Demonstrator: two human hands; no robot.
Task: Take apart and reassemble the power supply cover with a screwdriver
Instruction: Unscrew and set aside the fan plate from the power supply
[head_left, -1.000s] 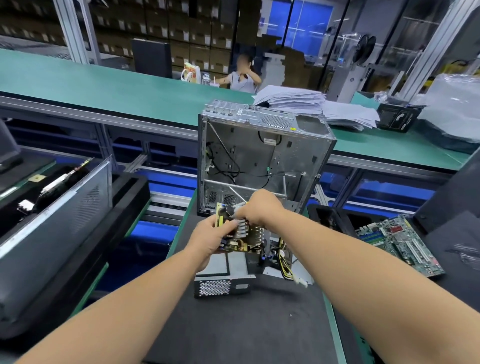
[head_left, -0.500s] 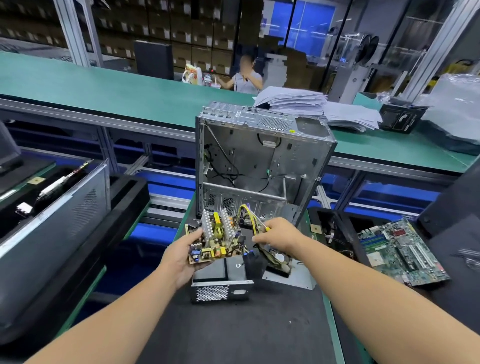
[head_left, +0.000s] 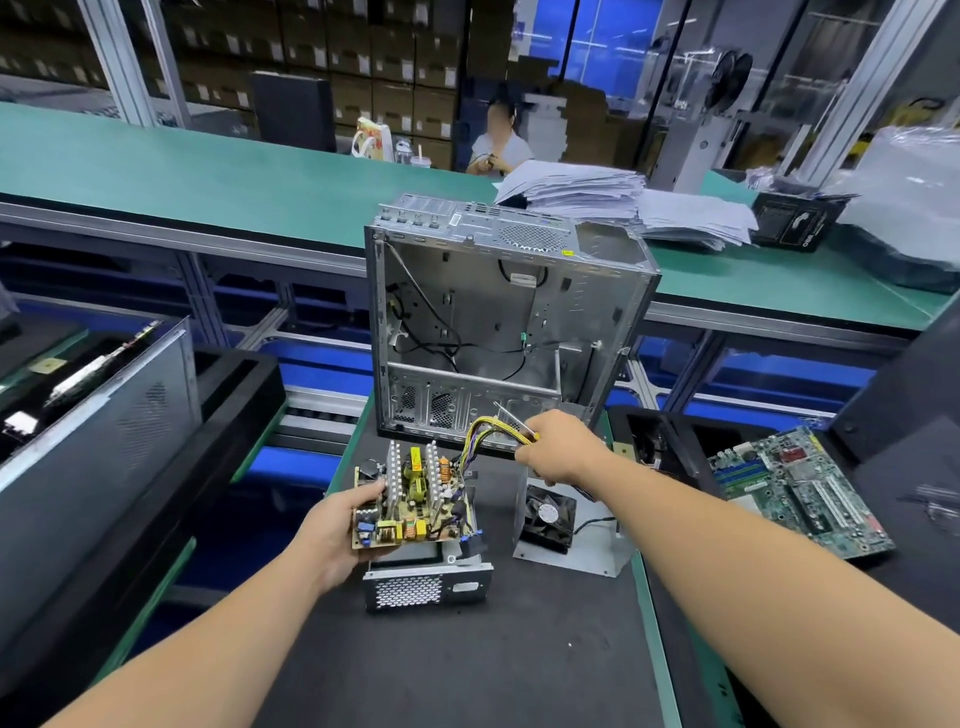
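Note:
My left hand grips the left edge of the power supply circuit board, lifted just above the open metal power supply housing on the black mat. My right hand is curled round the yellow cable bundle running from the board, and a screwdriver sticks out of the same fist, its shaft pointing up-left. The cover plate with its black fan lies to the right of the housing, below my right wrist.
An empty upright computer case stands right behind the work spot. A motherboard lies on the right, a black tray beside it. Another case lies at the left. Paper stacks sit on the green bench behind.
The circuit board has come out of the housing in my left hand. My right hand moved right and up, drawing the cable bundle away and uncovering the fan plate.

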